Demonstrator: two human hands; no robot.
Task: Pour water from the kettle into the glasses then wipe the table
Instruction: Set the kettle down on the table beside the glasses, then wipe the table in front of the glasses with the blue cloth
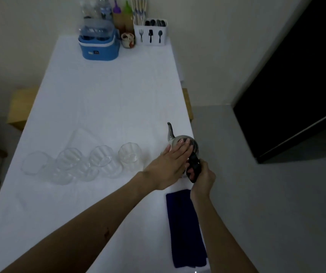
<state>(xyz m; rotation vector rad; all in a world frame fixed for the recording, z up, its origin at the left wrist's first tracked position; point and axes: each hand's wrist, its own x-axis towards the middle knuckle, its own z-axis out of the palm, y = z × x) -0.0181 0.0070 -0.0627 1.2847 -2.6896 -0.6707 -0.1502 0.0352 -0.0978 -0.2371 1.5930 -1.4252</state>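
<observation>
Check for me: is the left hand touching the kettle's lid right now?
Touching. The head view shows the left hand lying flat on top of the kettle, fingers across its lid, no gap visible.

The kettle [182,143] lid is hidden under the left hand [171,164] — the cloth [183,229] is partly covered by the right forearm; whether the glasses [99,164] contain water cannot be told.

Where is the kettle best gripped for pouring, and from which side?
Probably by its black handle, from the near side. The kettle stands upright at the table's right edge with the spout pointing away and the handle towards the person. The right hand already wraps the handle; the left hand rests flat on the lid.
</observation>
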